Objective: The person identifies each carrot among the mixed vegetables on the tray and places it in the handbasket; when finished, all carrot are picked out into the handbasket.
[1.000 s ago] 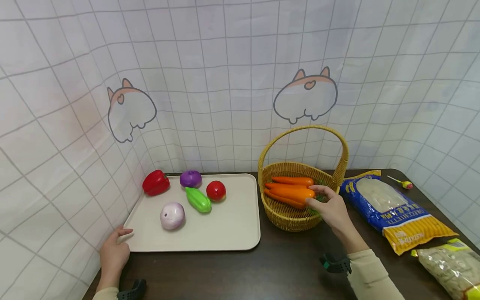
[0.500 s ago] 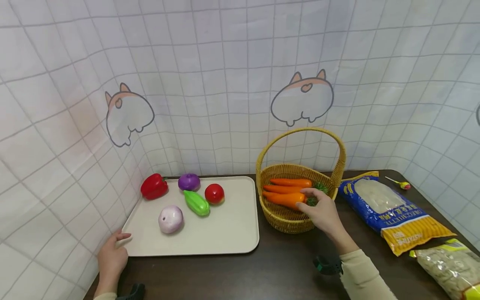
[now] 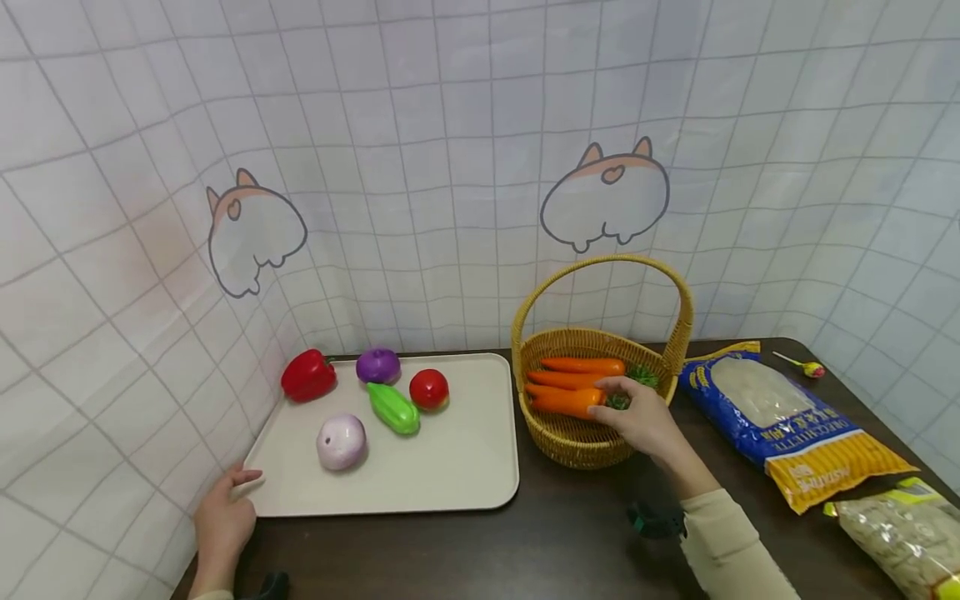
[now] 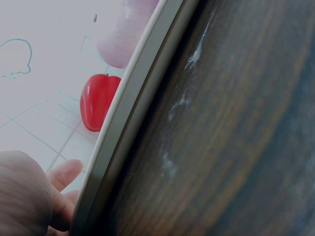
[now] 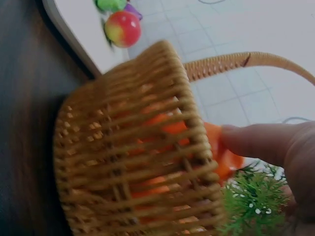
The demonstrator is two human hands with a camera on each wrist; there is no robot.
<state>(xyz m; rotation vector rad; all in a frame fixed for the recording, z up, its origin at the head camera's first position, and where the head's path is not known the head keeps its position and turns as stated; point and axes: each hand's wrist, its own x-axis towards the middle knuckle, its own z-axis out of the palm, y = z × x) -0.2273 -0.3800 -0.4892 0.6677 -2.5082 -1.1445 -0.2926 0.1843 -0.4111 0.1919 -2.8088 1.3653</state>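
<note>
In the head view my right hand (image 3: 636, 419) reaches over the front rim of a wicker basket (image 3: 577, 454). Its thumb and index finger pinch the leafy end of the front orange carrot (image 3: 561, 403). Two more carrots lie behind that one, their green tops partly hidden by the hand. From the right wrist, the thumb presses on orange (image 5: 231, 160) above a green carrot top (image 5: 256, 199). My left hand (image 3: 225, 517) rests at the near left corner of a cream tray (image 3: 450, 467), index finger stretched over the rim.
On the tray lie a red bell pepper (image 3: 308, 376), a purple onion-shaped vegetable (image 3: 378, 366), a green eggplant-shaped vegetable (image 3: 393, 408), a red round fruit (image 3: 429, 389) and a pale purple ball-shaped vegetable (image 3: 342, 442). Pasta bags (image 3: 795, 433) and a lollipop (image 3: 802, 365) lie right of the basket.
My right hand has moved down and slightly left with the front carrot, which now lies lower along the basket's front side. The left hand stays at the tray corner.
</note>
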